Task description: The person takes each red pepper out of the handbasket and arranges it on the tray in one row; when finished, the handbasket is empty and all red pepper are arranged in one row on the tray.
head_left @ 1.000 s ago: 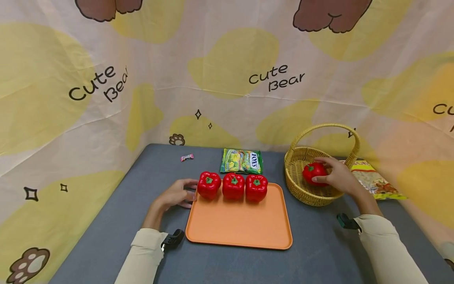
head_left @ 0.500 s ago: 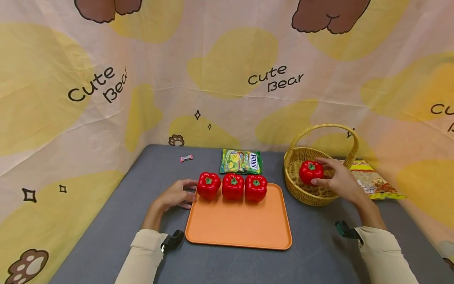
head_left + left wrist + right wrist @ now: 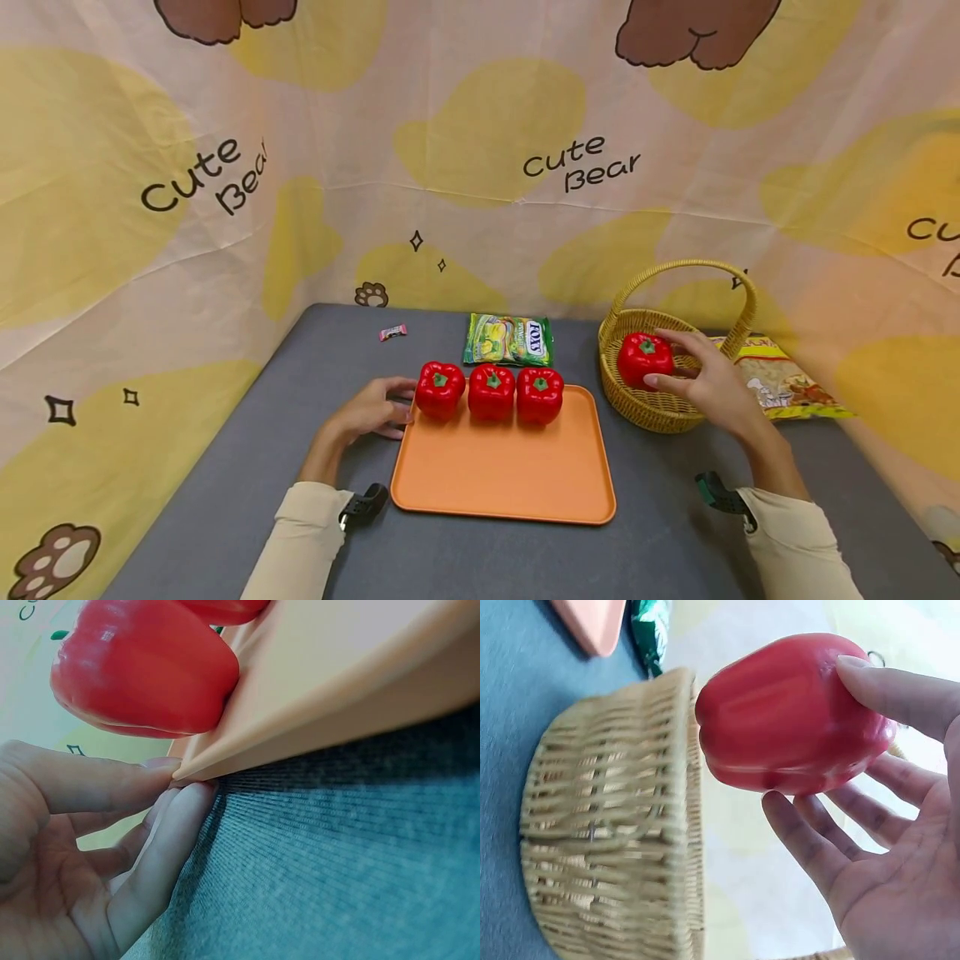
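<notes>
My right hand holds a shiny red bell pepper with a green stem. In the right wrist view the bell pepper sits between thumb and fingertips, beyond the rim of the wicker basket. My left hand pinches the left edge of the orange tray. In the left wrist view, thumb and fingers of the left hand meet at the tray's corner, close to a bell pepper. Three red bell peppers stand in a row along the tray's far side.
The wicker basket with its tall arched handle stands right of the tray. A green candy bag lies behind the tray, with a small pink wrapped candy to its left. A yellow snack bag lies right of the basket.
My right hand has shifted left with the bell pepper, from the middle of the basket's opening toward its left side, and slightly up. The left hand and tray stay where they were.
</notes>
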The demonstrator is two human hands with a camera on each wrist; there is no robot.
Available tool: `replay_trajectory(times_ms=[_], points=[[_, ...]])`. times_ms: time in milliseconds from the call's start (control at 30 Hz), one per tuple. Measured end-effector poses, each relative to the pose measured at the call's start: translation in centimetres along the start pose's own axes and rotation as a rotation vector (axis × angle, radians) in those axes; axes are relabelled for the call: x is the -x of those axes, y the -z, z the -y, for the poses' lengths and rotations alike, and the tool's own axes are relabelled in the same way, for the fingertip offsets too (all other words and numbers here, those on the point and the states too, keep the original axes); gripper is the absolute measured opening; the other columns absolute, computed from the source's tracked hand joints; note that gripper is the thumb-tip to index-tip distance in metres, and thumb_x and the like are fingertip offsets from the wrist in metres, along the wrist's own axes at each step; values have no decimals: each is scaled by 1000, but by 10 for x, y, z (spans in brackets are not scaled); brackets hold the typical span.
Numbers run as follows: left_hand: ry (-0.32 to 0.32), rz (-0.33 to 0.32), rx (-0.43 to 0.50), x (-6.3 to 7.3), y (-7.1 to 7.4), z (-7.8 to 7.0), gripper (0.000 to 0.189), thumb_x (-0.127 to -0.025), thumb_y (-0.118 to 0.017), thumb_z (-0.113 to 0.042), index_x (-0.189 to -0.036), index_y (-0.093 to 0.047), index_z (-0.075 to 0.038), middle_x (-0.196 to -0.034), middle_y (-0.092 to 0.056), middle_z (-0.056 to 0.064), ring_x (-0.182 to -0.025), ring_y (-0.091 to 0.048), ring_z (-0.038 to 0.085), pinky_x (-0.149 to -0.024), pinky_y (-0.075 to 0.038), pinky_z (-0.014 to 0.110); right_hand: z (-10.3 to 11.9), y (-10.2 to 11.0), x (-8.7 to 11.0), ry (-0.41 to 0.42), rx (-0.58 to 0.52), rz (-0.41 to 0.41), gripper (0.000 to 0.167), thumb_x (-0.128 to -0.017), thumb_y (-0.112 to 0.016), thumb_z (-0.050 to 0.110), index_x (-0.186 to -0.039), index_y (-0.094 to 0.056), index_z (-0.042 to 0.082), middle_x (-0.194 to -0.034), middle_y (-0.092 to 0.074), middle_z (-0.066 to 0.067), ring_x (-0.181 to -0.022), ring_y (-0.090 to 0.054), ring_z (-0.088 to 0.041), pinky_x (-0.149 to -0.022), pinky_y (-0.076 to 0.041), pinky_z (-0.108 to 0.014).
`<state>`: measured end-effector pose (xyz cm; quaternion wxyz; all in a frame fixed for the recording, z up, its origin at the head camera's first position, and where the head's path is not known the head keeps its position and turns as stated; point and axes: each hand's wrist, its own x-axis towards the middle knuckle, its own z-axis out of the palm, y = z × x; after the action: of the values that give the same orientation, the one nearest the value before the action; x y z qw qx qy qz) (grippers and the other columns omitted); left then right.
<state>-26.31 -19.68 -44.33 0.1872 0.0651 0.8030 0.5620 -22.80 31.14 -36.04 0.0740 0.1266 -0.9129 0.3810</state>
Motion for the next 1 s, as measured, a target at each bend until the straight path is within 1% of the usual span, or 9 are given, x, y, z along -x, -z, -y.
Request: replay_trajectory(times_ms=[100, 167, 233, 433, 533, 667, 767, 833, 1000], points=[[1, 0, 2, 0, 0, 0, 62, -92, -60, 2, -153, -46, 7, -146, -53, 28, -109, -70, 30, -78, -67, 45, 6, -3, 1, 27, -33, -3, 73, -94, -82, 28, -157, -49, 9, -152, -48, -19, -133, -53, -42, -92, -52, -15], [1, 1, 4, 1, 0, 0, 62, -92, -60, 2, -153, -46, 7, -146, -53, 28, -109, -70, 30, -78, -67, 44, 9, -7, 0, 52, -56, -1, 72, -94, -82, 24, -156, -50, 8, -149, -50, -19, -131, -53, -39, -89, -50, -8], [1, 2, 7, 1, 1, 0, 62, -92, -60, 2, -153, -46, 7, -146, -53, 28, -108, -70, 29, -78, -67, 44, 12, -11, -1, 73, -70, -1, 70, -94, -82, 21, -155, -51, 8, -147, -52, -18, -127, -55, -35, -89, -50, -6], [1, 4, 11, 0, 1, 0, 62, -93, -60, 2, -153, -46, 7, -146, -54, 28, -100, -69, 26, -78, -67, 43, 17, -25, 0, 103, -86, 3, 65, -92, -83, 19, -150, -56, 8, -141, -57, -13, -121, -56, -18, -92, -55, -12], [-1, 4, 9, 0, 1, 0, 62, -93, -60, 2, -153, -46, 7, -145, -54, 28, -97, -69, 24, -78, -67, 43, 17, -31, 0, 111, -96, 8, 65, -92, -84, 19, -149, -57, 9, -139, -58, -12, -120, -56, -15, -92, -55, -13], [0, 4, 7, 0, 1, -1, 62, -93, -60, 2, -153, -46, 7, -145, -54, 28, -97, -69, 24, -78, -67, 43, 17, -39, 1, 119, -125, 15, 66, -90, -85, 16, -148, -57, 6, -139, -59, -14, -121, -58, -24, -92, -55, -14], [1, 8, 4, 0, 1, -1, 63, -93, -61, 2, -153, -46, 7, -145, -54, 28, -99, -69, 25, -78, -67, 43, 15, -45, 2, 108, -138, 25, 68, -89, -86, 15, -149, -56, 3, -139, -59, -16, -121, -60, -33, -94, -58, -20], [2, 9, 3, 1, 1, -2, 63, -92, -61, 2, -153, -46, 7, -145, -54, 28, -101, -69, 26, -78, -67, 44, 14, -48, 1, 98, -147, 42, 68, -89, -85, 15, -149, -55, 3, -139, -59, -17, -121, -61, -36, -95, -60, -27], [9, 2, 1, 1, 0, -1, 64, -91, -61, 2, -153, -46, 7, -146, -53, 28, -106, -70, 29, -79, -67, 44, 10, -55, 0, 85, -143, 70, 68, -90, -85, 18, -150, -55, 6, -140, -59, -16, -123, -61, -37, -98, -62, -49]])
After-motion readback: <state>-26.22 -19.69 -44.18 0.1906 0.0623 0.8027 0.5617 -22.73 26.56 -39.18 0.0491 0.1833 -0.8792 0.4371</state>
